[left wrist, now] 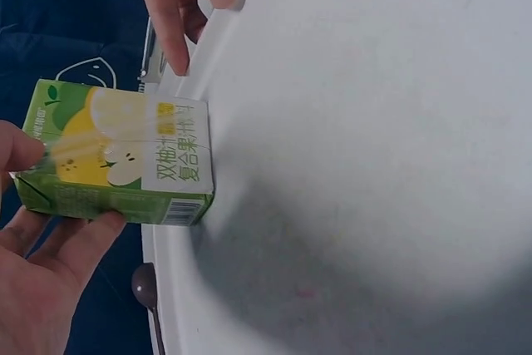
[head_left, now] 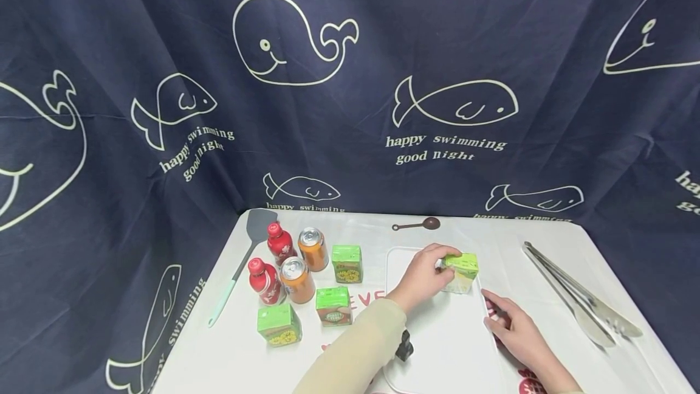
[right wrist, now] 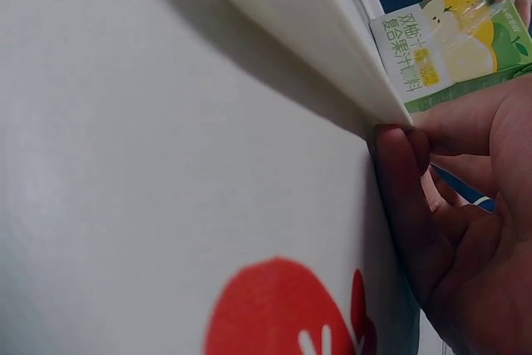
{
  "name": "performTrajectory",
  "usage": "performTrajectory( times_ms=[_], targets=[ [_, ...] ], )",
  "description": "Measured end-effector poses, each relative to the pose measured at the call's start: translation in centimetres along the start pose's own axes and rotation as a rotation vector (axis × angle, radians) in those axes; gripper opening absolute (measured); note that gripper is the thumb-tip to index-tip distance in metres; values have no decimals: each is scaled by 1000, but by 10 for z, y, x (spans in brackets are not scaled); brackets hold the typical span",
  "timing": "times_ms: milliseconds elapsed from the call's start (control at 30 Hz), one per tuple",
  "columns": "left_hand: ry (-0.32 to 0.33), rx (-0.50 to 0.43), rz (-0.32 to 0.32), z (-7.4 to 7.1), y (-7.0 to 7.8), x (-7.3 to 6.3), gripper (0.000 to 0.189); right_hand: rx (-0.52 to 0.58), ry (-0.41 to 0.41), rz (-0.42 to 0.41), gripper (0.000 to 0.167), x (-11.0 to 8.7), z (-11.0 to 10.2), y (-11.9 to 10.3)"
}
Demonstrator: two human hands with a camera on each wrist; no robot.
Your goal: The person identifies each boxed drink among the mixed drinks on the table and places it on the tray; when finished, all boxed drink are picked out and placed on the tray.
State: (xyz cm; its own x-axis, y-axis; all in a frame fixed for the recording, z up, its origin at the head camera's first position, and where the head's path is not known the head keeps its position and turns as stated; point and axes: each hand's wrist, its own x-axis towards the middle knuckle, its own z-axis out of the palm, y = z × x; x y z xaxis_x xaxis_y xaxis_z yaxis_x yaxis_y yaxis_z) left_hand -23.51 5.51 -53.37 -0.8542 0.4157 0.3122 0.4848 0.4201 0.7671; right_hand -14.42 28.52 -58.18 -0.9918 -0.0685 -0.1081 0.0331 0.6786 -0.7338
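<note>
My left hand (head_left: 429,272) grips a green and yellow juice box (left wrist: 125,151) by its upper part, thumb on one side and fingers on the other. The box stands upright at the far right corner of a white tray (head_left: 448,345), its base close over the tray surface in the left wrist view. My right hand (head_left: 514,327) pinches the right rim of the tray between thumb and fingers, as the right wrist view (right wrist: 474,197) shows near the juice box.
Left of the tray stand green juice boxes (head_left: 347,264), orange cans (head_left: 298,280) and red bottles (head_left: 266,283). A grey spatula (head_left: 246,260) lies at the far left, a brown spoon (head_left: 431,224) at the back edge, and metal tongs (head_left: 579,300) on the right. A dark curtain (head_left: 350,108) hangs behind.
</note>
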Motion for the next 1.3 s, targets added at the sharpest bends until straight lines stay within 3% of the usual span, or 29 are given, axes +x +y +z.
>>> performTrajectory(
  times_ms=[267, 467, 667, 800, 1000, 1133, 1300],
  targets=[
    [-52, 147, 10, -8, 6, -3, 40, 10, 1, -4, 65, 0, 1, 1],
    [-118, 323, 31, -22, 11, -13, 54, -6, 4, -4, 65, 1, 1, 0],
    [-127, 416, 29, -39, 18, -26, 60, -23, -6, 13, 67, 0, 0, 0],
    [-126, 513, 64, -52, 24, -37, 60, -34, -5, 7, 67, 1, 1, 0],
    [-78, 681, 202, -74, 30, -53, 57, -26, -1, 0, 66, 0, 1, 0],
    [-44, 713, 248, -89, 29, -65, 53, -26, -6, 3, 66, 0, 1, 1],
    [-29, 695, 225, -106, 24, -84, 47, -31, -10, 13, 66, 1, 2, 1]
  ],
)
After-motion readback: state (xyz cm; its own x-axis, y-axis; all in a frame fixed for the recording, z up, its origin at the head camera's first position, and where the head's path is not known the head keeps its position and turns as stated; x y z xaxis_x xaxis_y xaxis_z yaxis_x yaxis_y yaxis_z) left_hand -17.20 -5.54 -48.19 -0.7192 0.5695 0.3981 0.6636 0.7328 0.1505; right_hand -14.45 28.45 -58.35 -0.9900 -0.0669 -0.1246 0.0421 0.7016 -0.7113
